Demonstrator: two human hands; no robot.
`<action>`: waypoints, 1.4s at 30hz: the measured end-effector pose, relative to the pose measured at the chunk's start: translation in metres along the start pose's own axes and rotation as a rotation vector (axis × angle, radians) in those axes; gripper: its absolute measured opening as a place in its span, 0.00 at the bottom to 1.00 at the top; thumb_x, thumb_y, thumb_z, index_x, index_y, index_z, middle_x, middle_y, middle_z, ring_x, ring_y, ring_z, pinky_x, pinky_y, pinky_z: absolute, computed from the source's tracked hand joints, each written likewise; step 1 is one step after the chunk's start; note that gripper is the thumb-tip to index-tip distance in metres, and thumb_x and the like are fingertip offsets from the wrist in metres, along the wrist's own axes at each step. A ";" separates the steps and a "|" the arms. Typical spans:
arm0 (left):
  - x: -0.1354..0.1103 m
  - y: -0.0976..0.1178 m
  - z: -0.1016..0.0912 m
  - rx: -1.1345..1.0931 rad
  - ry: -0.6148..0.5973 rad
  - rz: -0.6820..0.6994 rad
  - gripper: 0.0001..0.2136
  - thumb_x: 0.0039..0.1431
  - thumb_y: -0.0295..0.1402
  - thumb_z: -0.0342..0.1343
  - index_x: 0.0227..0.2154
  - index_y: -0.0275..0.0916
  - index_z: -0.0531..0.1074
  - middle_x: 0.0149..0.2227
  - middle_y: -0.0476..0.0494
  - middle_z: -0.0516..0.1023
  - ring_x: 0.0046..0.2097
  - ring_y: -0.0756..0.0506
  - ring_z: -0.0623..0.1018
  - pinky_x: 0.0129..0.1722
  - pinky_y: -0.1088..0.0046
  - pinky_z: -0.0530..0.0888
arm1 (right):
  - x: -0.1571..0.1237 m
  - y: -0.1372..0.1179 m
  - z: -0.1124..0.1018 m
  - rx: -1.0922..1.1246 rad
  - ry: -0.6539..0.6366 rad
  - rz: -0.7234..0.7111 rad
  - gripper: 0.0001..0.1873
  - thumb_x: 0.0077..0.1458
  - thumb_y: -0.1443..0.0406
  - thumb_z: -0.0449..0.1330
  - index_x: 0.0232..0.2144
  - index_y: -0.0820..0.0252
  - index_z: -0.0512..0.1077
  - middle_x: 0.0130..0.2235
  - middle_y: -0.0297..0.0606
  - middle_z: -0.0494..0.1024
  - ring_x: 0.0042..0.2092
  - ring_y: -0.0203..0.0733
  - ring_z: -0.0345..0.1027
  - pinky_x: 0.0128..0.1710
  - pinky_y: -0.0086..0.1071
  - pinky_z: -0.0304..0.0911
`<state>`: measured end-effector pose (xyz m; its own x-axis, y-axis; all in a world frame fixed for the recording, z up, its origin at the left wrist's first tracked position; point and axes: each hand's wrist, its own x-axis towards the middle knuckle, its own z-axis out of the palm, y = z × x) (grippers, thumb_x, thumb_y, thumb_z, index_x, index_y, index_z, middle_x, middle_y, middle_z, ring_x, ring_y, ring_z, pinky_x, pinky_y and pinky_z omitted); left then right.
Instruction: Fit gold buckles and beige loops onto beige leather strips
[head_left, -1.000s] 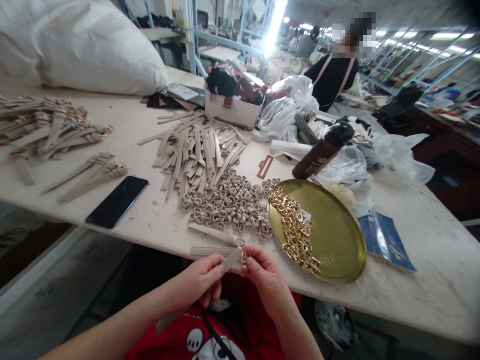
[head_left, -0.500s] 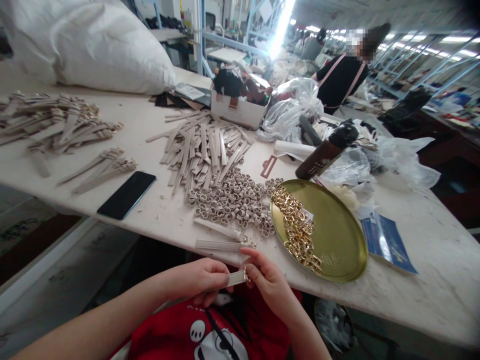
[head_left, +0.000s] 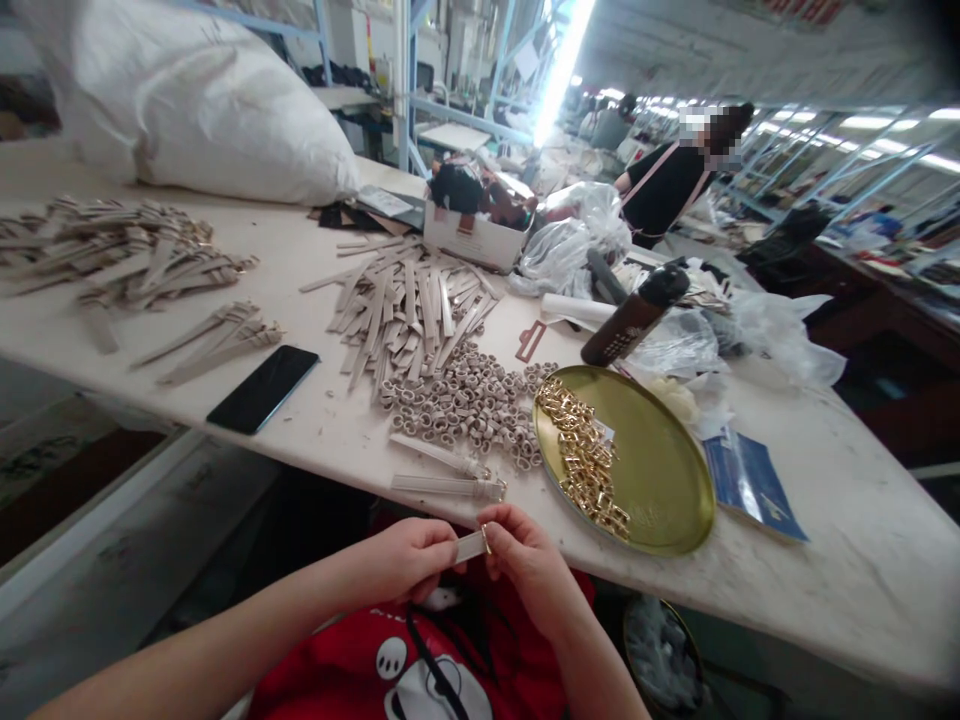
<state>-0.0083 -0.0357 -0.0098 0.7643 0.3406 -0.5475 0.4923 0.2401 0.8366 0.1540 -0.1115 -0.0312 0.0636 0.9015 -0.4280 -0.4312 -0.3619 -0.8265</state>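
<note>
Just off the table's front edge, my left hand (head_left: 421, 558) pinches a short beige strap (head_left: 471, 547). My right hand (head_left: 517, 548) closes its thumb and fingers on a gold buckle (head_left: 486, 538) at the strap's other end. Two beige straps with gold buckles (head_left: 448, 486) lie on the edge just beyond my hands. Behind them is a heap of small beige loops (head_left: 465, 400), with a pile of loose straps (head_left: 409, 305) farther back. Gold buckles (head_left: 581, 450) fill the left side of a round gold tray (head_left: 667, 480).
A phone (head_left: 262, 388) lies left of the loops, near finished-looking buckled straps (head_left: 135, 245). A dark bottle (head_left: 634, 315) leans behind the tray, and a blue booklet (head_left: 754, 485) lies right of it. A white box (head_left: 472, 240) and large white sack (head_left: 217, 110) stand behind. Another person stands farther off.
My right fingers have drawn in around the buckle; the forefinger was raised before. The strap stays between my hands. The whole view has shifted slightly.
</note>
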 end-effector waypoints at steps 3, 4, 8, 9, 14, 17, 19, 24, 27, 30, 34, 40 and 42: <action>0.000 0.001 0.000 0.002 0.018 0.018 0.21 0.53 0.51 0.43 0.31 0.35 0.65 0.13 0.57 0.59 0.14 0.56 0.55 0.13 0.81 0.52 | 0.000 -0.008 -0.013 0.148 0.049 0.006 0.14 0.41 0.59 0.66 0.30 0.59 0.69 0.24 0.29 0.67 0.23 0.28 0.59 0.23 0.24 0.57; 0.000 0.001 0.000 -0.009 0.024 0.018 0.21 0.52 0.51 0.43 0.30 0.36 0.65 0.13 0.58 0.59 0.14 0.56 0.54 0.13 0.81 0.51 | 0.001 -0.012 -0.020 0.183 0.093 -0.008 0.15 0.40 0.60 0.66 0.30 0.59 0.69 0.26 0.29 0.68 0.25 0.29 0.61 0.25 0.25 0.59; 0.002 0.002 -0.002 -0.041 0.044 -0.010 0.22 0.50 0.54 0.44 0.29 0.36 0.64 0.11 0.59 0.57 0.13 0.56 0.53 0.12 0.80 0.48 | 0.009 -0.034 -0.055 0.183 0.293 -0.095 0.17 0.37 0.56 0.66 0.29 0.57 0.69 0.30 0.30 0.69 0.27 0.31 0.62 0.27 0.27 0.60; 0.003 0.002 -0.002 -0.046 0.046 -0.017 0.22 0.49 0.54 0.44 0.29 0.36 0.64 0.11 0.59 0.57 0.12 0.56 0.52 0.12 0.80 0.48 | 0.012 -0.039 -0.063 0.126 0.325 -0.113 0.17 0.37 0.55 0.66 0.28 0.57 0.68 0.27 0.29 0.68 0.25 0.30 0.60 0.24 0.26 0.58; 0.009 0.001 -0.003 -0.095 0.048 0.002 0.20 0.51 0.52 0.44 0.29 0.36 0.63 0.12 0.59 0.58 0.13 0.56 0.52 0.12 0.81 0.47 | 0.038 -0.049 -0.074 -0.707 0.371 -0.283 0.10 0.47 0.58 0.58 0.26 0.58 0.68 0.23 0.31 0.66 0.25 0.34 0.58 0.25 0.28 0.54; 0.013 0.001 -0.006 -0.094 0.054 0.001 0.19 0.51 0.50 0.43 0.29 0.36 0.63 0.11 0.59 0.58 0.12 0.56 0.52 0.12 0.81 0.47 | 0.054 -0.044 -0.062 -1.318 0.388 -0.370 0.05 0.51 0.64 0.54 0.29 0.58 0.70 0.30 0.37 0.70 0.31 0.39 0.63 0.31 0.30 0.54; 0.014 0.001 -0.007 -0.088 0.064 -0.004 0.20 0.51 0.50 0.43 0.29 0.36 0.63 0.11 0.59 0.58 0.12 0.56 0.52 0.12 0.80 0.47 | 0.061 -0.040 -0.055 -1.566 0.420 -0.343 0.07 0.53 0.66 0.52 0.29 0.58 0.70 0.32 0.39 0.70 0.31 0.39 0.64 0.30 0.30 0.53; 0.018 0.005 -0.010 -0.114 0.097 0.015 0.18 0.52 0.48 0.43 0.30 0.36 0.63 0.12 0.59 0.58 0.13 0.56 0.53 0.12 0.81 0.47 | 0.061 -0.037 -0.056 -1.419 0.413 -0.382 0.07 0.54 0.64 0.51 0.29 0.58 0.69 0.33 0.39 0.69 0.31 0.38 0.63 0.30 0.29 0.53; 0.024 0.007 -0.009 -0.138 0.105 0.034 0.15 0.53 0.45 0.42 0.30 0.36 0.62 0.12 0.58 0.59 0.13 0.56 0.53 0.12 0.82 0.48 | 0.050 -0.034 -0.053 -0.932 0.323 -0.332 0.12 0.52 0.56 0.53 0.28 0.59 0.67 0.26 0.33 0.67 0.25 0.34 0.57 0.25 0.28 0.52; 0.029 0.009 -0.008 -0.154 0.134 0.072 0.14 0.55 0.44 0.42 0.28 0.36 0.61 0.13 0.58 0.60 0.13 0.56 0.54 0.12 0.82 0.49 | 0.038 -0.028 -0.041 -0.455 0.184 -0.153 0.15 0.51 0.52 0.54 0.28 0.59 0.64 0.19 0.26 0.58 0.19 0.29 0.45 0.19 0.25 0.43; 0.029 0.009 -0.007 -0.150 0.161 0.096 0.13 0.56 0.41 0.41 0.29 0.36 0.62 0.14 0.58 0.60 0.13 0.56 0.55 0.12 0.82 0.50 | 0.030 -0.017 -0.024 -0.117 0.103 -0.072 0.15 0.48 0.55 0.59 0.24 0.59 0.61 0.17 0.22 0.51 0.19 0.27 0.39 0.18 0.25 0.37; 0.019 0.008 -0.004 -0.142 0.187 0.093 0.13 0.56 0.41 0.41 0.29 0.36 0.62 0.14 0.57 0.60 0.13 0.56 0.55 0.12 0.82 0.50 | 0.030 -0.009 -0.014 0.013 0.150 -0.085 0.16 0.42 0.60 0.65 0.29 0.58 0.63 0.20 0.22 0.57 0.18 0.25 0.41 0.17 0.23 0.37; 0.016 0.007 -0.002 -0.124 0.207 0.101 0.13 0.56 0.41 0.41 0.30 0.36 0.63 0.14 0.58 0.60 0.14 0.56 0.55 0.13 0.82 0.51 | 0.028 -0.008 -0.012 0.017 0.149 -0.082 0.17 0.41 0.60 0.65 0.33 0.59 0.64 0.23 0.24 0.61 0.18 0.24 0.41 0.17 0.23 0.37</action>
<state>0.0066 -0.0271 -0.0128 0.6991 0.5445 -0.4634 0.3533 0.3005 0.8859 0.1702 -0.0857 -0.0407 0.2318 0.8822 -0.4098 -0.4342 -0.2832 -0.8552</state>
